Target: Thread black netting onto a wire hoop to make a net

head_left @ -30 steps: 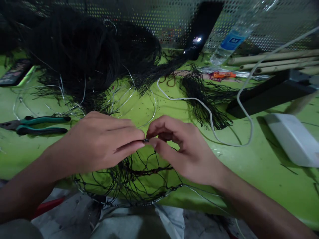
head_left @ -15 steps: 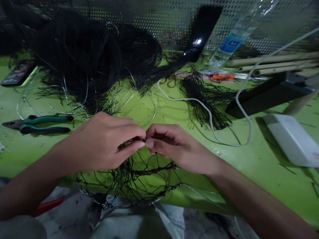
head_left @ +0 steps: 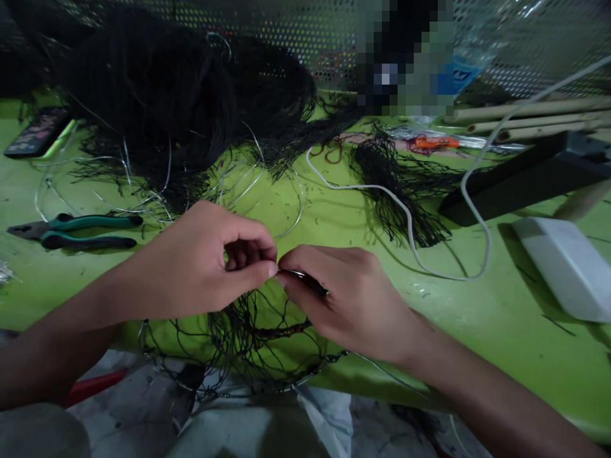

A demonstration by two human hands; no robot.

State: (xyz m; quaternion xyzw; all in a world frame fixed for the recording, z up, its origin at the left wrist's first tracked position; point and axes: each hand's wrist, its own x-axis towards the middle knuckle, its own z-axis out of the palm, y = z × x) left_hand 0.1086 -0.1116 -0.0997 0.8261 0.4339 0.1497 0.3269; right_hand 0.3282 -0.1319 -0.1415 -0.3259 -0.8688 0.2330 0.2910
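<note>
My left hand [head_left: 205,267] is closed in a pinch, its thumb and fingertips meeting the fingertips of my right hand; what it grips is too small to make out. My right hand [head_left: 353,296] closes around a slim dark piece with a shiny edge [head_left: 305,277], which lies between thumb and fingers and points at my left fingertips. Below both hands hangs a black knotted net [head_left: 233,337], fixed along a wire ring [head_left: 291,385] at the table's front edge. Part of the net is hidden behind my hands.
Green-handled pliers [head_left: 90,230] lie left on the green table [head_left: 329,219]. Behind are a heap of black netting [head_left: 153,102], loose wires and a phone [head_left: 41,130]. At right are a white cable [head_left: 410,222], a black block [head_left: 525,178], a white box [head_left: 566,267] and sticks [head_left: 534,121].
The slim dark piece showed within my left hand and now shows within my right. My right hand has turned palm down and shifted slightly right, and my left fingers have curled.
</note>
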